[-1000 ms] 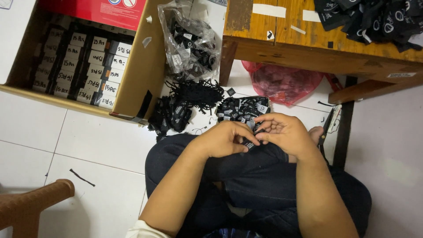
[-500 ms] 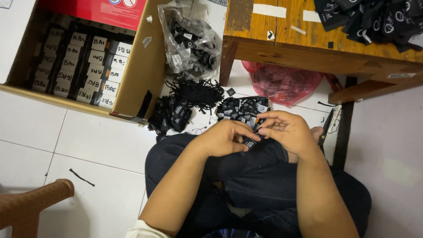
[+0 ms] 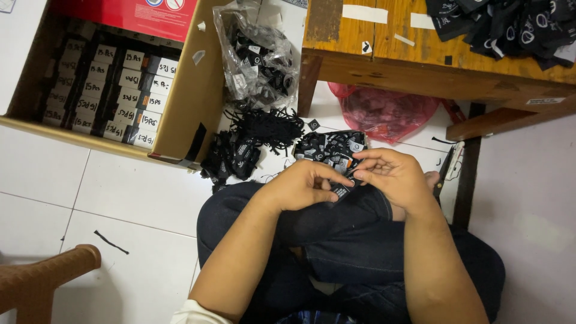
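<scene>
I sit on the floor with my knees up in dark trousers [image 3: 348,240]. My left hand [image 3: 303,186] and my right hand [image 3: 390,175] meet over my knee and pinch a small black tag [image 3: 342,191] between their fingertips. Just beyond my hands a heap of black tags with white print [image 3: 327,147] lies on the white tiles. A bundle of black strings [image 3: 264,125] and a stack of black tags [image 3: 231,159] lie to the left of it.
An open cardboard box [image 3: 114,90] of labelled black packs stands at the upper left. A clear bag of tags [image 3: 258,54] leans beside a wooden table [image 3: 420,54] with black tags on top. A red plastic bag [image 3: 384,111] lies under it. A brown chair arm [image 3: 42,282] is at the lower left.
My hands have stayed over my knee with only small finger shifts on the tag. Nothing else has moved.
</scene>
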